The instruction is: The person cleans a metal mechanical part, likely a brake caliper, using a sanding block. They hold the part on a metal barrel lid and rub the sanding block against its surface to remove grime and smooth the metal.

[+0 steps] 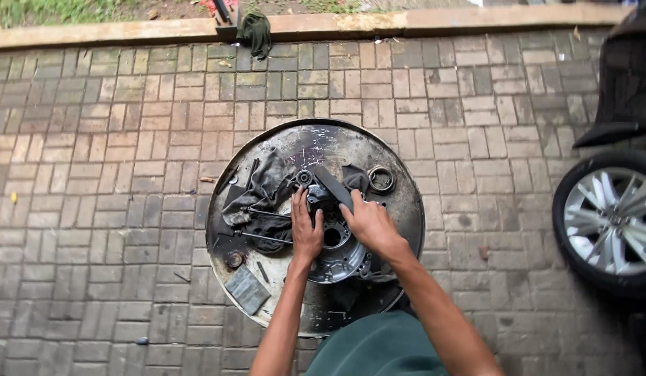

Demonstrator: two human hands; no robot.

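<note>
A round, scuffed metal drum top [379, 150] serves as the worktop, standing on a brick-paved floor [114, 139]. In its middle lies a dark, greasy round machine housing [337, 254] with a central hole, and both hands are on its far part.

The left hand [306, 230] lies flat on the housing's left side, its fingers [300, 202] stretched together toward a small round bearing-like fitting [304, 177] at the far edge; they press on the part rather than wrap around anything. The right hand [368, 223] sits just right of it, its fingers curled onto a flat dark bar [333, 186] that slants from the far side toward the hand; whether they fully close around the bar cannot be told.

Left of the housing, a dirty grey rag [264, 188] is bunched up, with a thin metal rod [267, 238] lying across its near part. A loose metal ring [381, 179] rests to the far right of the housing, apart from it. A small flat grey block [246, 289] lies near the worktop's near-left rim.

On the right edge of the view stands a car wheel [608, 223] with a silver spoked rim. Far off, a dark cloth [255, 31] hangs over a concrete kerb [128, 31].
</note>
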